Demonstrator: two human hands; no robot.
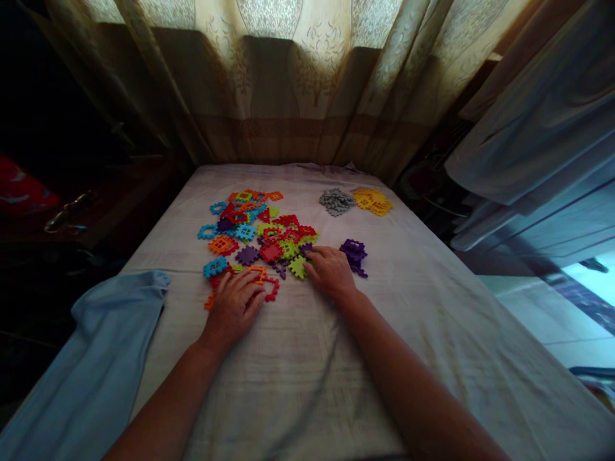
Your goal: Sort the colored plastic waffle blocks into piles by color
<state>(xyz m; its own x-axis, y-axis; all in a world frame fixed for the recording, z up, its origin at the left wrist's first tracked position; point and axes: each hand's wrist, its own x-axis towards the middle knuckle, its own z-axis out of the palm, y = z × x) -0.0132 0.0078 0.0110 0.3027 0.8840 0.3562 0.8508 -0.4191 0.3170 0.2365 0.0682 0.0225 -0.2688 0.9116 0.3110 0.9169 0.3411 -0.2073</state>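
Observation:
A heap of colourful plastic interlocking tiles with toothed edges lies on the sheet before me. My left hand point(236, 301) rests on the heap's near left corner, fingers loosely spread over an orange frame tile point(258, 274) and a red frame tile point(273, 289). At the heap's right edge is my right hand point(331, 272), its fingertips touching a purple tile point(306, 248). Its thumb sits apart from the fingers, beside a lime green tile point(298, 267). A small purple pile point(354, 256) lies just beyond the right hand.
A grey tile pile point(336, 202) and a yellow tile pile point(373, 201) adjoin at the far right of the sheet-covered bed point(288, 384). Light blue cloth point(110, 339) hangs over the left edge. Behind stands a patterned curtain point(288, 83); pale fabric point(538, 128) hangs at right.

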